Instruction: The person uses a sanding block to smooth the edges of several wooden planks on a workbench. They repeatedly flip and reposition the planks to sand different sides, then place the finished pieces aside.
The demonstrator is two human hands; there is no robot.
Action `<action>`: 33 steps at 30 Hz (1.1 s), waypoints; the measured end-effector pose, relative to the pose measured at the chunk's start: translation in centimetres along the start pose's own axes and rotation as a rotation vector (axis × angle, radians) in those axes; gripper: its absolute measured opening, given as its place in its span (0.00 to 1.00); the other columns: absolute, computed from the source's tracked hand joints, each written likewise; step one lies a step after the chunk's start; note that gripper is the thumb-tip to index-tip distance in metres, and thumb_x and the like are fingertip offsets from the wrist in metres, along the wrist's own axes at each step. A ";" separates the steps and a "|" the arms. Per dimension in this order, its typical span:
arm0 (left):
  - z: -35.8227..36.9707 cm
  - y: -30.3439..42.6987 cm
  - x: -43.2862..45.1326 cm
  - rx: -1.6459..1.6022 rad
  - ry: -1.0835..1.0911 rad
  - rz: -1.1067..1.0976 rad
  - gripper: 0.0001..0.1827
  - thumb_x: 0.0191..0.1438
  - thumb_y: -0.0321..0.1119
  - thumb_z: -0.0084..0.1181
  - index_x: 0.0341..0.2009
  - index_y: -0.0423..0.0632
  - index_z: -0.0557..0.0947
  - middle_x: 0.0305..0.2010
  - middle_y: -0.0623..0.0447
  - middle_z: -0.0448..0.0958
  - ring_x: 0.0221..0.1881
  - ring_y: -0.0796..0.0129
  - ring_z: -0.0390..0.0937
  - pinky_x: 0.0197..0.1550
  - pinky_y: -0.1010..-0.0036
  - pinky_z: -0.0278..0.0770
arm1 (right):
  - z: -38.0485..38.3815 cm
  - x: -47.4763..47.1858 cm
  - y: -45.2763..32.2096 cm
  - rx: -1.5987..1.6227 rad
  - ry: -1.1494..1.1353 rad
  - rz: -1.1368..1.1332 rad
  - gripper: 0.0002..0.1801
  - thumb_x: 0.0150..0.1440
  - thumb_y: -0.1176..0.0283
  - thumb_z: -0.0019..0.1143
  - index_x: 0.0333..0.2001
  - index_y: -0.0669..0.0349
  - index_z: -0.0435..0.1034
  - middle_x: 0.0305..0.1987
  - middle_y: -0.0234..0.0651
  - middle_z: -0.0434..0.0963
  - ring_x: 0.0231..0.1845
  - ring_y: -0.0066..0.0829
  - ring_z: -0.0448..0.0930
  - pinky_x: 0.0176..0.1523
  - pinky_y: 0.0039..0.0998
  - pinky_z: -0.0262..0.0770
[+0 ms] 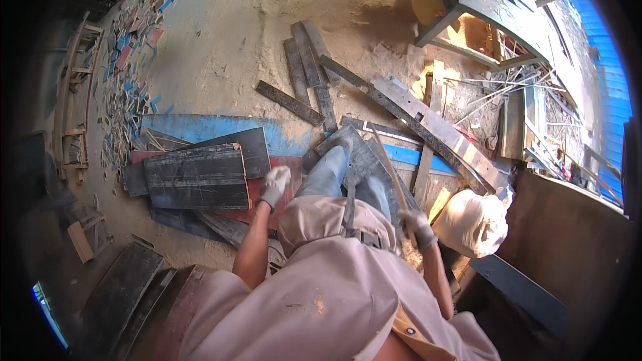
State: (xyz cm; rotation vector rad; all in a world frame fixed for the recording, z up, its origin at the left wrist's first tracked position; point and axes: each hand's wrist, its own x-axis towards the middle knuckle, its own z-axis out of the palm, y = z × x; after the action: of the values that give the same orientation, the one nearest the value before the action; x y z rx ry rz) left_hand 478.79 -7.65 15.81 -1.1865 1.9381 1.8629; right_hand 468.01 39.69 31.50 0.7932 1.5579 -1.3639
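Note:
My left hand [275, 184], in a grey and white work glove, hangs with its fingers curled and nothing visible in it. It is just right of a dark plywood panel [195, 178] and above a red panel [258, 191]. My right hand [417, 230], also gloved, grips the near end of a thin wooden stick [388, 165] that points forward past my right leg. Beneath and ahead of my legs lies a worn dark board [368, 155].
Long dark planks [296, 103] lie crossed on the sawdust-covered floor ahead. A saw table [494, 2] stands at the upper right, near thin offcut strips [496, 85]. A full white sack [474, 223] sits to my right. Small wood scraps [125, 55] pile up at the left.

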 end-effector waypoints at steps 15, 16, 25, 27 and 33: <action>-2.4 20.6 22.0 -0.384 0.211 -0.090 0.15 0.71 0.43 0.59 0.49 0.44 0.85 0.42 0.55 0.85 0.41 0.71 0.82 0.44 0.72 0.80 | 9.6 19.2 -45.7 -1.044 0.101 -0.444 0.25 0.52 0.51 0.71 0.40 0.63 0.84 0.34 0.50 0.86 0.35 0.41 0.86 0.44 0.39 0.80; -3.2 23.3 25.8 -0.466 0.135 -0.108 0.15 0.71 0.43 0.59 0.49 0.44 0.85 0.42 0.55 0.85 0.41 0.71 0.82 0.44 0.72 0.80 | 9.9 20.6 -49.7 -1.002 0.017 -0.360 0.36 0.51 0.43 0.70 0.45 0.68 0.82 0.42 0.56 0.86 0.47 0.48 0.88 0.52 0.42 0.80; 3.9 59.9 54.7 -0.123 0.171 0.230 0.23 0.71 0.42 0.60 0.63 0.39 0.79 0.56 0.47 0.83 0.53 0.66 0.82 0.60 0.71 0.80 | 18.7 30.1 -84.1 -0.471 0.271 -0.622 0.30 0.54 0.52 0.74 0.51 0.63 0.74 0.33 0.46 0.83 0.34 0.41 0.85 0.44 0.41 0.82; 6.1 67.1 59.0 -0.141 -0.043 0.269 0.24 0.71 0.43 0.60 0.63 0.39 0.79 0.58 0.46 0.82 0.56 0.65 0.81 0.61 0.71 0.79 | 21.6 33.4 -90.8 -0.374 0.569 -0.842 0.34 0.55 0.49 0.75 0.53 0.63 0.71 0.33 0.46 0.83 0.35 0.42 0.86 0.43 0.41 0.82; 17.7 89.0 76.9 0.004 -0.625 0.463 0.36 0.69 0.58 0.59 0.68 0.40 0.76 0.58 0.43 0.83 0.53 0.64 0.82 0.55 0.70 0.79 | 27.7 45.1 -110.4 -0.098 0.688 -0.763 0.38 0.52 0.43 0.78 0.49 0.64 0.71 0.39 0.45 0.83 0.42 0.41 0.85 0.46 0.43 0.80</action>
State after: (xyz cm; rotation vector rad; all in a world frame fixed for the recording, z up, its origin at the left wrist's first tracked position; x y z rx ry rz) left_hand 363.41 -32.82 29.82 -0.0898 1.9175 2.0883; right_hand 357.19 -12.20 35.39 0.6604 2.6356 -1.5969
